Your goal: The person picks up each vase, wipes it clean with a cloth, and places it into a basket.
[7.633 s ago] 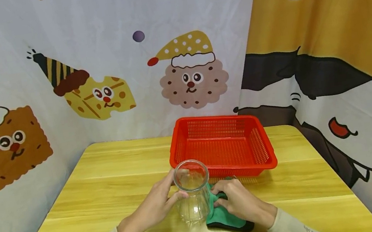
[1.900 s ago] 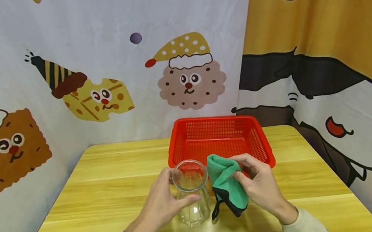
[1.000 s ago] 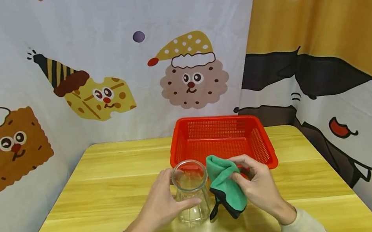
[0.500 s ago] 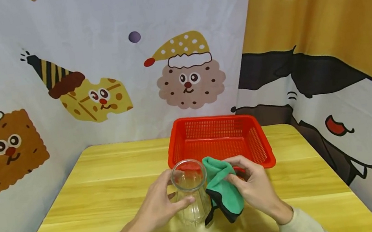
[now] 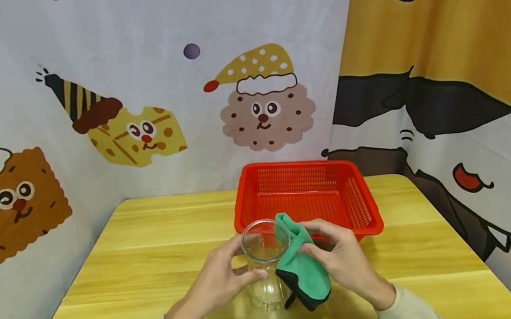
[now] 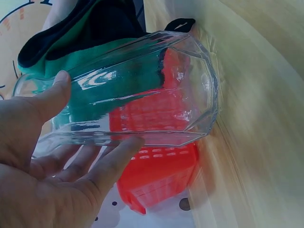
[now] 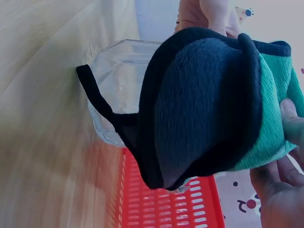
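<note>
A clear glass jar with faceted sides and a round rim stands upright on the table. My left hand grips it from the left, thumb on the near side and fingers behind. In the left wrist view the thumb lies along the upper wall of the jar. My right hand pinches a folded green cloth against the jar's right side, its top fold at the rim. The right wrist view shows the cloth's dark grey side, with black edging and a hanging loop.
A red plastic basket with slotted walls stands just behind the jar and cloth. The light wood table reaches back to a printed curtain with cartoon figures, which also covers both sides.
Earlier the cloth lay low beside the jar; my right hand then raised it, folded. Over the last second it has shifted left until it meets the jar's rim. My left hand keeps its hold.
</note>
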Demonstrator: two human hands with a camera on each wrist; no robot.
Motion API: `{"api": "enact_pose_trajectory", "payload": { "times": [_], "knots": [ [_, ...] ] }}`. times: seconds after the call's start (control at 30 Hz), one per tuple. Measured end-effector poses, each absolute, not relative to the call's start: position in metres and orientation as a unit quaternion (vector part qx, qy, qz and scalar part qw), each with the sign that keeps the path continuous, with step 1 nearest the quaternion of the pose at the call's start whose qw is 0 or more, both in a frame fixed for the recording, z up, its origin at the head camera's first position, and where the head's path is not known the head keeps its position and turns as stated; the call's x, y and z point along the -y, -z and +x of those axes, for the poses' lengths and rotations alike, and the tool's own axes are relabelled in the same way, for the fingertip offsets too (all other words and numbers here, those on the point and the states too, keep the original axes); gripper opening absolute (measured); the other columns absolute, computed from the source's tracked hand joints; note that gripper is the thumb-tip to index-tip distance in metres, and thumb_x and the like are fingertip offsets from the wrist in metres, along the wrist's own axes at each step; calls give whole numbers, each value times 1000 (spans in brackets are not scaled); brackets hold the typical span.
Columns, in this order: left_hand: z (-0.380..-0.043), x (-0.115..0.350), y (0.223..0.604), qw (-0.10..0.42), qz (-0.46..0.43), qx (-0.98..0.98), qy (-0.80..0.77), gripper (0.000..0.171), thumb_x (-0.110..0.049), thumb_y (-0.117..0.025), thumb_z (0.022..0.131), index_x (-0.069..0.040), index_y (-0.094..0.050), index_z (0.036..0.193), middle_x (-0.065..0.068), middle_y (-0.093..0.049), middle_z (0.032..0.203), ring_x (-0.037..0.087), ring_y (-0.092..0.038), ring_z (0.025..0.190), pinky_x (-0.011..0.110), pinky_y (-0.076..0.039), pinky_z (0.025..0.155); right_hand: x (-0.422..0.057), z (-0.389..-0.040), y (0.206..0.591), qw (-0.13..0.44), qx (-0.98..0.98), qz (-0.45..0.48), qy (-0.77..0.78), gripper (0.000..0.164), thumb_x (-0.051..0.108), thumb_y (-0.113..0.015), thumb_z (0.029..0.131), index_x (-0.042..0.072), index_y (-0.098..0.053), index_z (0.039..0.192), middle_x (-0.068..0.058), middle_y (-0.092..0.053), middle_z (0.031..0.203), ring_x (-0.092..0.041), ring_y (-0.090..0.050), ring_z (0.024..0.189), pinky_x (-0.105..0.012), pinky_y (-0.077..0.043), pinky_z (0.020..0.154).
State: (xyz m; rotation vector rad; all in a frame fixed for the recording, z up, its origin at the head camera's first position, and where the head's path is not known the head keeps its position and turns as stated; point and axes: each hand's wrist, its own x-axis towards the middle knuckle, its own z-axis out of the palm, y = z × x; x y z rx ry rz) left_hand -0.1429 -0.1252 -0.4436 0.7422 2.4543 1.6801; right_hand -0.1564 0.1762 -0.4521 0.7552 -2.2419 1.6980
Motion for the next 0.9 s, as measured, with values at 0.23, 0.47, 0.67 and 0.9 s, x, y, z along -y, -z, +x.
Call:
{"api": "enact_pose_trajectory", "payload": {
  "times": [0.23, 0.47, 0.67, 0.9],
  "knots": [
    [-144, 126, 444, 47, 247, -795, -552, 68, -15, -95, 99, -9, -65, 160, 21, -75, 154, 50, -70, 146, 40, -72, 106, -173, -158, 455, 98, 750, 268, -598, 42, 0, -88, 100, 8, -83, 141, -17, -83, 132, -10, -84, 115, -34, -76, 88],
    [-142, 125, 445, 43, 247, -798, -548, 69, -14, -94, 99, -10, -65, 161, 20, -77, 151, 47, -70, 146, 41, -71, 108, -180, -158, 457, 117, 752, 248, -599, 34, -5, -86, 101, 6, -84, 134, -10, -89, 115, -7, -86, 94, -31, -75, 74],
    [-141, 124, 444, 40, 247, -800, -546, 68, -13, -93, 100, -13, -65, 161, 18, -78, 150, 48, -71, 145, 41, -71, 109, -183, -158, 452, 138, 737, 209, -628, 31, -8, -82, 103, -2, -81, 133, 5, -89, 114, -9, -86, 93, -26, -73, 75],
    [-141, 125, 444, 32, 245, -805, -540, 69, -18, -94, 99, -12, -65, 161, 19, -79, 148, 46, -72, 144, 41, -71, 107, -179, -156, 452, 45, 739, 194, -644, 27, 4, -76, 112, 0, -82, 138, -1, -90, 125, -13, -88, 102, -30, -75, 85]
  ]
}}
